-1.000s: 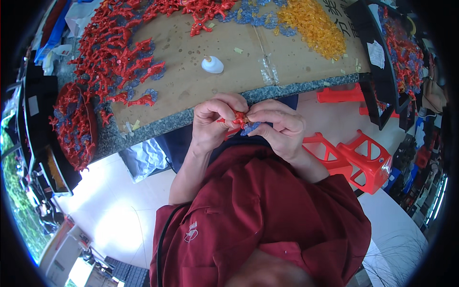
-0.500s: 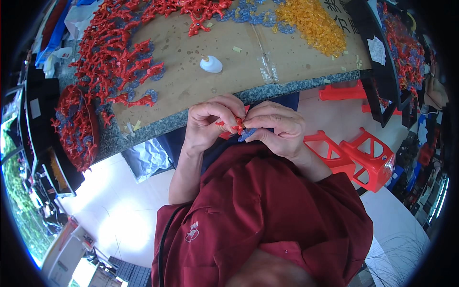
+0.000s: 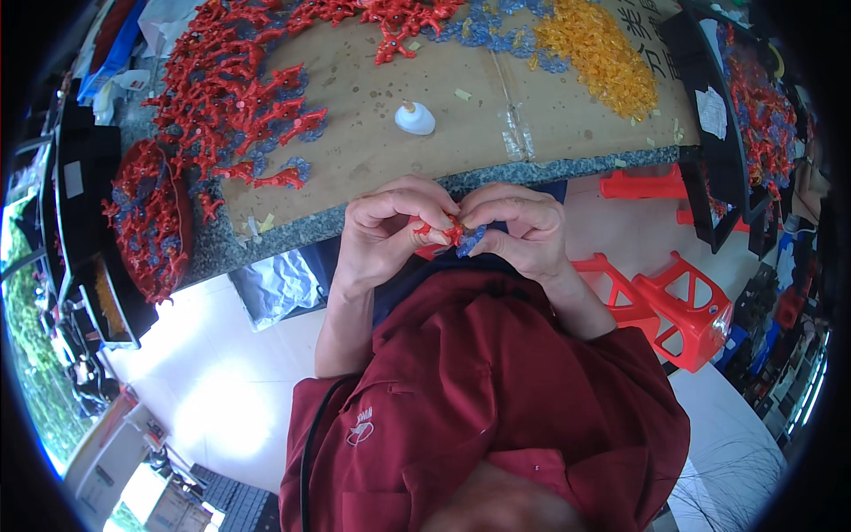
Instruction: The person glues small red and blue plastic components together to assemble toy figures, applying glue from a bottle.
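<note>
Just beyond the front of my shirt, my left hand (image 3: 386, 232) pinches a small red plastic figure (image 3: 454, 230) between thumb and fingers. My right hand (image 3: 523, 229) is closed at the figure's other side, gripping a translucent blue plastic piece (image 3: 471, 241) that touches it. Fingertips cover much of both parts, so how they join cannot be made out. On the cardboard past my hands stands a white squeeze bottle (image 3: 414, 118) with a narrow tip.
Red figures with blue parts (image 3: 239, 106) lie heaped at the table's left. A red tray (image 3: 182, 226) of them sits at the left edge. Amber pieces (image 3: 603, 62) and loose blue pieces (image 3: 496, 34) lie at the back. Red stools (image 3: 687, 310) stand at right, beneath a black rack (image 3: 709, 115).
The table and its things have shifted slightly rightward in the picture as the view moved. Both hands keep their pinch, and the red figure and blue piece have turned a little between the fingers.
</note>
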The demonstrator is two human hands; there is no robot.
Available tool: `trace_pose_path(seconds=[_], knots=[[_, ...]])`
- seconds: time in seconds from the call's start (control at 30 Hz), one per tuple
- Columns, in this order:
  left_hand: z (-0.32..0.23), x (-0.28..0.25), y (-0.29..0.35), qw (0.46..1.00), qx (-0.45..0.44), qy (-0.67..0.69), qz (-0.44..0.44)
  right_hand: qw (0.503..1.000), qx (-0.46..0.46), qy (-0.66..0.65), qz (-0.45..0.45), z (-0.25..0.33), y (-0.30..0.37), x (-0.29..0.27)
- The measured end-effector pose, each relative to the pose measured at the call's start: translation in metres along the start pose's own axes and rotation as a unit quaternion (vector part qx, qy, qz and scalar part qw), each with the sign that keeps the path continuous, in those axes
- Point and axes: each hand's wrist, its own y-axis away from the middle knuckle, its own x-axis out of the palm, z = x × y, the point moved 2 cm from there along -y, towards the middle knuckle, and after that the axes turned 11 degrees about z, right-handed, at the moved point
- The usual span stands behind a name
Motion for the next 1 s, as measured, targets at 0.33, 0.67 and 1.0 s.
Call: trace_pose_path(seconds=[0.33,0.67,1.0], knots=[[-0.033,-0.018,-0.025,0.658,-0.098,-0.725,-0.177,0.943,0.050,0.312,-0.108,-0.001,-0.055,-0.012],[-0.043,-0.018,-0.090,0.579,-0.071,-0.792,-0.179,0.949,0.029,0.278,-0.143,-0.008,-0.064,-0.020],[-0.008,-0.040,-0.129,0.589,-0.143,-0.779,-0.161,0.970,0.049,0.113,-0.212,-0.012,-0.035,-0.039]])
